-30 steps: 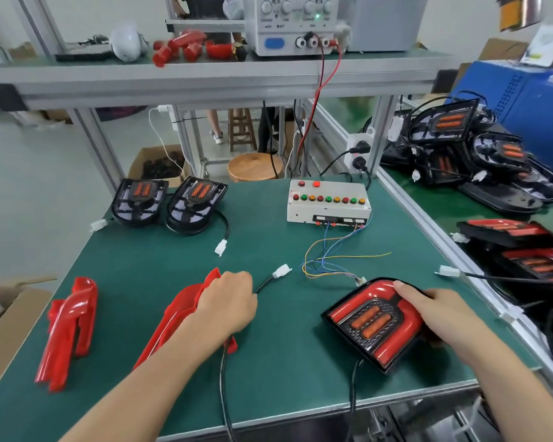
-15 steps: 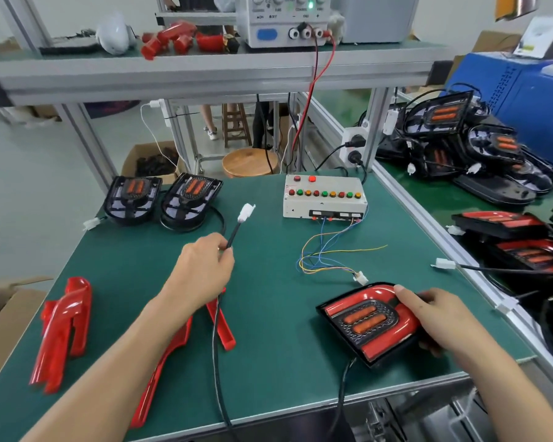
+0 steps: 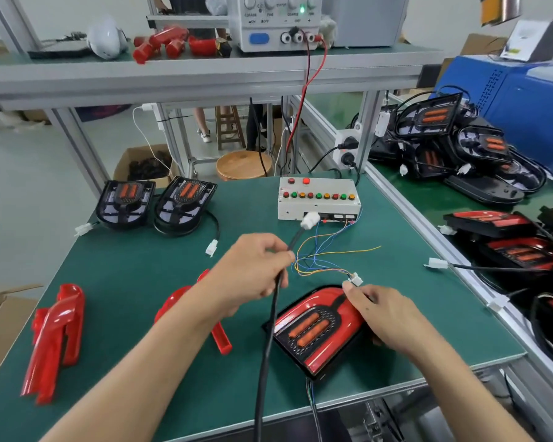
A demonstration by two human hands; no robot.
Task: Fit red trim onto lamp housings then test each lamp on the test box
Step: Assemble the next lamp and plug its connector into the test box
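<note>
Left hand (image 3: 253, 266) pinches the black lamp cable (image 3: 268, 330); its white plug (image 3: 310, 220) points up-right, toward the test box (image 3: 318, 202). Test lead connector (image 3: 355, 279) lies at the right hand (image 3: 383, 317) fingers (image 3: 348, 287), nearer that hand; contact unclear.

Count: one trimmed lamp (image 3: 316, 327) on the tabletop (image 3: 141, 282), two untrimmed housings (image 3: 155, 202), two loose red trims (image 3: 55, 339).

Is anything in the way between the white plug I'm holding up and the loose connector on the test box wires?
Nothing visible blocks it. The left hand holds the white plug in the air; the wire connector lies at the right hand's fingertips, with only loose coloured wires between.
</note>
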